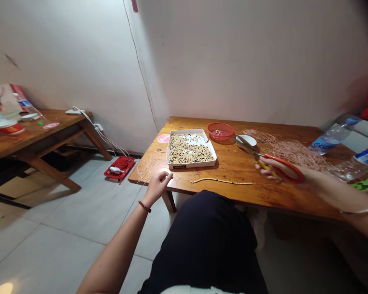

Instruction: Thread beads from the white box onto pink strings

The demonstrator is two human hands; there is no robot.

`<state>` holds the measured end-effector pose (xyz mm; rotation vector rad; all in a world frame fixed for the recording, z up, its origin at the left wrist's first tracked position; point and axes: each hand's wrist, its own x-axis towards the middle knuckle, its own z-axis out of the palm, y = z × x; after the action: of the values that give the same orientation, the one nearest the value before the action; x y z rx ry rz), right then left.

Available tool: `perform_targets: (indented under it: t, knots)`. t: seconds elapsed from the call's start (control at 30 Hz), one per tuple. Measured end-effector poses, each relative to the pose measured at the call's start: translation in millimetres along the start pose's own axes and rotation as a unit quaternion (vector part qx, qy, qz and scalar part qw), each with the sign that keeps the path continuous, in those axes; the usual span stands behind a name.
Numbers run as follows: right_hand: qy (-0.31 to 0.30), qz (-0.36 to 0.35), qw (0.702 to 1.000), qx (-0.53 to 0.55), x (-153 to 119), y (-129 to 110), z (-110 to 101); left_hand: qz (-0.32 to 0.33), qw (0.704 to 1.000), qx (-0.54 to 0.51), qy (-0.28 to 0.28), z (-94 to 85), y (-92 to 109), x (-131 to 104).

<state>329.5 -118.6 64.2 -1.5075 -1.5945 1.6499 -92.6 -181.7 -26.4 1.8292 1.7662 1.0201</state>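
My right hand (272, 167) is closed on scissors (288, 170) with orange and yellow handles, held above the table with their blades toward the small white dish (245, 141). At the table's front left, my left hand (159, 183) has its fingers drawn together near thin strings; whether it pinches something is too small to tell. A strand of pale beads with a few dark ones (221, 180) lies along the front edge between my hands. Behind it is a white box (192, 165) of loose pale and dark beads.
A red basket (221, 130) stands behind the box. Pink cord (297, 153) is heaped at the right, beside plastic bottles (333, 136). On the floor at left sits a red tray (119, 168), near another wooden table (64, 126) holding a power strip.
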Motion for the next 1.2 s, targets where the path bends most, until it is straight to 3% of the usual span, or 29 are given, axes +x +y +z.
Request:
perform_targets:
  t: [0.07,0.17,0.27,0.37,0.6,0.8,1.0,1.2]
  knots:
    - [-0.161,0.006,0.981,0.111,-3,-13,39,-0.004,0.999,-0.038,-0.002,0.8,2,3]
    - [-0.311,0.035,0.937,0.156,8,-27,86,-0.008,0.998,-0.055,0.014,3.0,5,9]
    - [-0.414,0.091,0.902,0.081,32,-40,112,-0.013,0.997,-0.048,0.05,5.5,9,17]
    - [-0.467,0.191,0.863,0.041,55,-52,119,-0.015,0.996,-0.039,0.076,6.5,14,27]
    - [-0.456,0.234,0.858,-0.007,71,-61,120,0.0,0.995,-0.013,0.099,8.7,32,43]
    - [-0.482,0.253,0.839,0.019,74,-58,112,0.007,0.994,-0.008,0.105,14.1,37,48]
    - [-0.534,0.223,0.804,0.139,75,-55,102,0.004,0.993,-0.004,0.117,9.7,38,47]
    - [-0.517,0.245,0.77,0.282,56,-55,127,-0.002,0.993,-0.001,0.12,7.7,40,50]
